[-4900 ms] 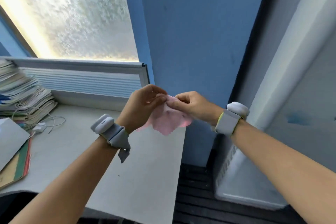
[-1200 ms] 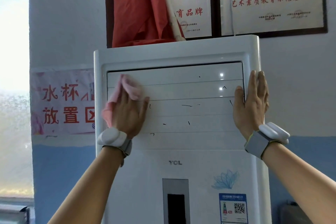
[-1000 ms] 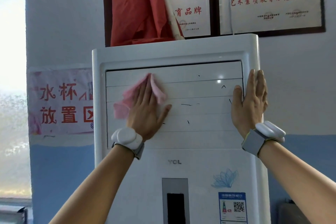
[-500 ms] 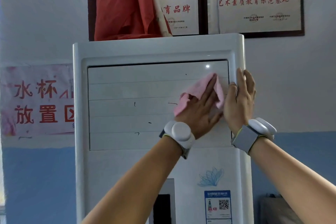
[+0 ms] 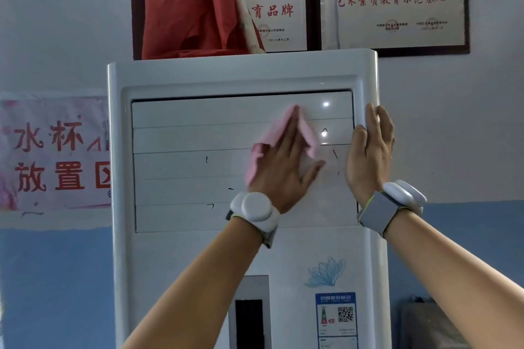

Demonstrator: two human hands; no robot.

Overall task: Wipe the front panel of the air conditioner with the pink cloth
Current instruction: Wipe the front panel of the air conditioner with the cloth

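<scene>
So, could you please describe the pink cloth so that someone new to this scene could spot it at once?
Find the tall white air conditioner standing against the blue and white wall. On the right part of its slatted upper panel, the left hand presses flat on a crumpled pink cloth. It is the only soft pink thing on the white front; the right hand beside it is bare.

Glossy smooth plastic front panel (image 5: 198, 139) — soft pink cloth (image 5: 266, 147).

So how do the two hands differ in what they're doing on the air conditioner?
The left hand presses the pink cloth flat against the louvred front panel; the right hand is bare and rests on the unit's right edge. The left lies palm-down, the right edge-on. Both wear white wrist devices.
</scene>
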